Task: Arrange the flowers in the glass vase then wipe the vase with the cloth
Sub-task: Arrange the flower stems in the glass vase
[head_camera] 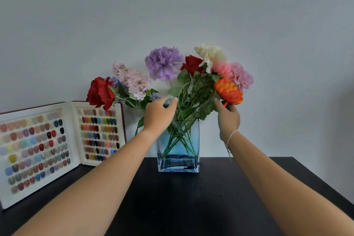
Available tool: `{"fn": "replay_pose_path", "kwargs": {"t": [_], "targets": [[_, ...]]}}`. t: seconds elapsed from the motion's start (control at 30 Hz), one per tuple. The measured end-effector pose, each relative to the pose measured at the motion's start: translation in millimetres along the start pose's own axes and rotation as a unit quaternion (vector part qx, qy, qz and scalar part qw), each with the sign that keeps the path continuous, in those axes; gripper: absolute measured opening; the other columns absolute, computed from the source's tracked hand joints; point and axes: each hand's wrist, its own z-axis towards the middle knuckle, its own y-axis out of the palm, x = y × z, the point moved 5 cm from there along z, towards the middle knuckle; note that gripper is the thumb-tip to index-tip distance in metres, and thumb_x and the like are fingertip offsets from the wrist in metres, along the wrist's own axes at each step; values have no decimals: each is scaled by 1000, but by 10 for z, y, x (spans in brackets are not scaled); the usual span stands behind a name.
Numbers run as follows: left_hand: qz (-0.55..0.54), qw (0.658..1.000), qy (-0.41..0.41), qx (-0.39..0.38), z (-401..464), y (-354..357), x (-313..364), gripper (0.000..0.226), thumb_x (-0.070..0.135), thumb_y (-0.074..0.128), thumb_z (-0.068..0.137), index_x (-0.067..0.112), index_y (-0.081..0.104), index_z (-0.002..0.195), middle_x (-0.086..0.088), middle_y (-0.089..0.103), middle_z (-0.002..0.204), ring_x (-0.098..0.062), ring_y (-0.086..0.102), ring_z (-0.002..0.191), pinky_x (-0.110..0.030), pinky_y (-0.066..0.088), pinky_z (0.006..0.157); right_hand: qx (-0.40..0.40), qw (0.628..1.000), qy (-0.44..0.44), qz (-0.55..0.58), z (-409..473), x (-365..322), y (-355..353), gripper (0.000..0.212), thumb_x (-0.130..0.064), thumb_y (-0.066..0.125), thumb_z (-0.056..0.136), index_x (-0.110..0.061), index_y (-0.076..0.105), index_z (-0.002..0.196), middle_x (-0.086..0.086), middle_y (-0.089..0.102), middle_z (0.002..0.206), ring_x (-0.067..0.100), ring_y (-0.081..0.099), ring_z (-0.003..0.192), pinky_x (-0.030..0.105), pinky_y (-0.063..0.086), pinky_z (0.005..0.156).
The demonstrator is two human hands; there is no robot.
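Note:
A square blue-tinted glass vase (178, 163) stands on the black table (191, 197) and holds several artificial flowers. Among them are a purple carnation (162, 63), a red rose leaning left (100, 93), pale pink lilac (132, 80) and an orange bloom (229, 92) at the right. My left hand (158, 116) reaches into the stems just above the vase rim, its fingertips at a stem under the purple carnation. My right hand (229, 119) pinches the stem right under the orange bloom. No cloth is in view.
An open display book of coloured nail samples (38, 149) leans against the wall at the left of the table. A plain grey wall stands close behind the vase. The table's right edge runs diagonally at the far right.

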Motion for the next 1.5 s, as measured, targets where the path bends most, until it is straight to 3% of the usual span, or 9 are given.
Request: {"fn": "replay_pose_path", "kwargs": {"t": [0.17, 0.27, 0.37, 0.53, 0.67, 0.87, 1.07, 1.2, 1.5], "targets": [[49, 999, -11, -13, 154, 105, 8, 27, 29, 46, 90, 15, 65, 80, 5, 51, 55, -18, 47, 59, -29, 33, 68, 18, 999, 44, 21, 90, -29, 22, 18, -28, 66, 76, -12, 63, 69, 0, 51, 63, 16, 40, 59, 26, 34, 56], [44, 999, -14, -9, 166, 142, 12, 29, 28, 50, 89, 14, 65, 111, -3, 68, 84, -22, 60, 84, -27, 42, 83, 10, 997, 64, 50, 113, -11, 25, 23, -22, 64, 80, -25, 55, 59, -6, 56, 65, 11, 49, 61, 35, 44, 74], [39, 999, 0, 5, 154, 166, 27, 28, 26, 54, 87, 15, 66, 110, -8, 72, 95, -27, 61, 92, -40, 41, 98, -25, 996, 75, 51, 124, 43, 38, 13, -28, 65, 80, -26, 57, 69, -6, 56, 75, 15, 52, 74, 45, 46, 84], [30, 999, 1, 30, 173, 201, 23, 27, 26, 57, 85, 14, 67, 108, -10, 72, 95, -29, 62, 92, -41, 42, 97, -32, 993, 81, 76, 116, 54, 85, 18, -30, 67, 78, -22, 56, 90, -1, 59, 83, 37, 52, 87, 52, 48, 89], [17, 999, 5, 28, 201, 239, 31, 27, 26, 58, 85, 13, 67, 107, -10, 72, 94, -22, 61, 84, -30, 45, 89, -57, 990, 77, 106, 150, 61, 92, 17, -27, 65, 81, -20, 59, 94, 9, 64, 109, 31, 56, 107, 47, 47, 88], [4, 1000, 24, 4, 229, 274, 106, 20, 24, 57, 85, 11, 72, 86, -12, 72, 83, -27, 63, 79, -29, 47, 70, -129, 986, 41, 99, 282, -14, 90, 5, -21, 55, 88, -24, 58, 86, -1, 65, 91, 20, 60, 93, 47, 47, 88], [4, 1000, 23, 4, 256, 272, 72, 26, 25, 55, 86, 6, 69, 74, -16, 69, 74, -29, 60, 69, -28, 41, 59, -213, 971, 44, 97, 341, 95, 74, 9, -18, 49, 92, -20, 57, 94, 2, 62, 98, 24, 56, 100, 50, 47, 89], [2, 1000, 20, 9, 242, 265, 53, 30, 26, 54, 85, 2, 65, 70, -20, 65, 67, -31, 54, 60, -30, 38, 55, -207, 970, 64, 110, 350, 264, 17, 15, -21, 46, 93, -18, 56, 104, 3, 58, 117, 25, 52, 109, 49, 45, 90], [-9, 1000, 26, 14, 236, 267, 63, 19, 33, 62, 81, 17, 70, 74, 2, 66, 67, -12, 57, 64, -19, 38, 54, -162, 977, 84, 108, 227, 305, -66, 14, -23, 54, 89, -24, 55, 103, 0, 55, 113, 28, 49, 112, 45, 44, 89]]}}
